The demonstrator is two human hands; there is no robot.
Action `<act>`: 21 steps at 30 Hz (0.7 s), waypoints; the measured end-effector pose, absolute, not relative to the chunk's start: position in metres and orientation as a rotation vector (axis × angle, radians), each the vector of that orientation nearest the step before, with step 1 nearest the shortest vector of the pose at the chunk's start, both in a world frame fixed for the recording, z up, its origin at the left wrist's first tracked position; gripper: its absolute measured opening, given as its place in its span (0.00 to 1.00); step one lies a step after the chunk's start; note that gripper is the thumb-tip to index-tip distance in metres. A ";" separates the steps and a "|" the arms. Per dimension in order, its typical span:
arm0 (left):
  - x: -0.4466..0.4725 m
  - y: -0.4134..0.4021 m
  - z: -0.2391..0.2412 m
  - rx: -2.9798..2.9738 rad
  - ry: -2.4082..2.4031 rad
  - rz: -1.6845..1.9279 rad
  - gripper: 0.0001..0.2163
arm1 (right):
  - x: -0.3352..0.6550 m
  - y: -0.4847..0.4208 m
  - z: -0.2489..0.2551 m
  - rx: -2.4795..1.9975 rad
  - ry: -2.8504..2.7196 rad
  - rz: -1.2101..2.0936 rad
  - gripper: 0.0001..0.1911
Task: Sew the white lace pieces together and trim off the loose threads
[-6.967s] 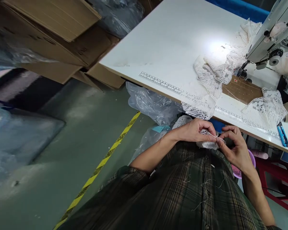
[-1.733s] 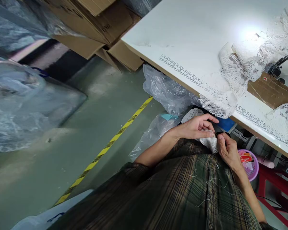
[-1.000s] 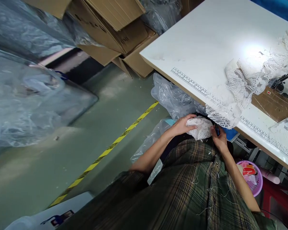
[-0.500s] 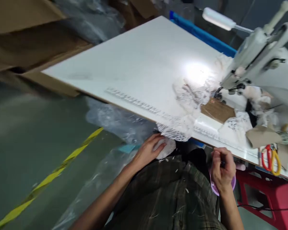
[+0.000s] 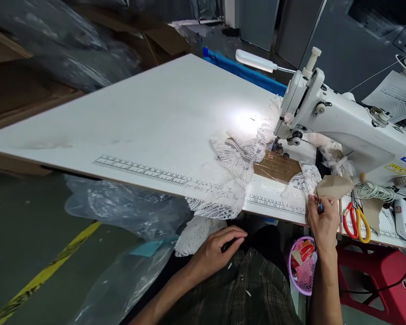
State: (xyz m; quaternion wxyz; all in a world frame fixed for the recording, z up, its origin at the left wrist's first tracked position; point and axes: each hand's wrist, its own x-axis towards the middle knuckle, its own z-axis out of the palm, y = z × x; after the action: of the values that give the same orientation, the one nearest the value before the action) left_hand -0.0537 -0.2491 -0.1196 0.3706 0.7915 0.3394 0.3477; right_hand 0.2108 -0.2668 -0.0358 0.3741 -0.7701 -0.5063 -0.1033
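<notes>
My left hand (image 5: 219,248) hovers over my lap below the table edge, fingers loosely curved and thumb apart, with nothing seen in it. Beside it hangs a bunched piece of white lace (image 5: 198,234). At the table's front edge my right hand (image 5: 323,221) is closed around a small pointed tool (image 5: 320,206) with a dark tip and a blue part, mostly hidden by the fingers. A strip of lace (image 5: 302,180) lies just past that hand. More lace (image 5: 237,158) spreads from the sewing machine's needle area over the front edge.
The white sewing machine (image 5: 345,117) stands on the right of the white table (image 5: 149,113). Scissors (image 5: 357,221) with red and yellow handles lie right of my right hand. Below are a purple basket (image 5: 291,271) of scraps and a red stool (image 5: 375,280).
My right hand has risen from below the table edge onto it and now holds the small pointed tool. My left hand has come off the lace. The view has shifted.
</notes>
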 end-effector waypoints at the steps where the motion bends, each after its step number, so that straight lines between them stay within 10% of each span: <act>1: -0.049 -0.252 -0.109 2.046 0.799 0.922 0.09 | 0.205 -0.268 -0.033 -1.903 -1.346 -0.202 0.21; 9: 0.001 -0.213 -0.036 2.295 0.714 1.359 0.11 | 0.216 -0.251 0.013 -1.796 -1.406 -0.048 0.19; 21: 0.077 -0.133 -0.007 2.373 0.919 0.526 0.12 | 0.272 -0.196 0.031 -2.480 -1.435 -0.021 0.08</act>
State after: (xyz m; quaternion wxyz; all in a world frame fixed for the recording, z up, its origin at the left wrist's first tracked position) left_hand 0.0773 -0.1331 -0.0069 0.2680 0.8798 0.3408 0.1949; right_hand 0.2721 -0.1961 0.0309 0.1375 -0.8573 -0.4961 -0.0071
